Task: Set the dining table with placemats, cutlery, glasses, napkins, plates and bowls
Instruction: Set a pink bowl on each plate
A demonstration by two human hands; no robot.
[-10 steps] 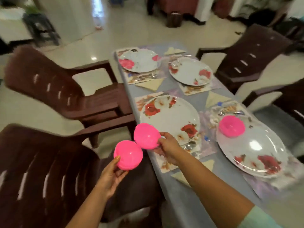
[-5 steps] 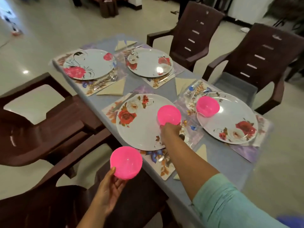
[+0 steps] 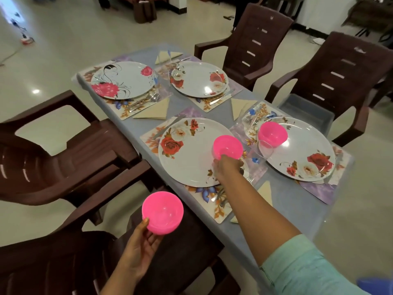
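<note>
**A pink bowl is being set on the near-left plate**

The bowl-placing step is judged to be in hand. A long table [image 3: 136,133] is seen from above, laid with four floral plates on placemats, folded napkins and cutlery. One pink bowl [image 3: 272,134] already sits on the near-right plate [image 3: 302,150]. The two far plates [image 3: 127,79] carry no bowl.

A second pink bowl [image 3: 228,146] is held at the right edge of the near-left plate [image 3: 191,154] by the right hand [image 3: 226,167], whose fingers are curled onto its near side. Whether the bowl already rests on the plate cannot be told.

More pink bowls [image 3: 162,212], seemingly a nested stack, are cupped from below by the left hand [image 3: 141,245], held off the table above a brown chair; the thumb is laid on the rim and the fingers are spread beneath.

Next, a release of the placed bowl is likely called for, followed by a reach to the far plates.
</note>
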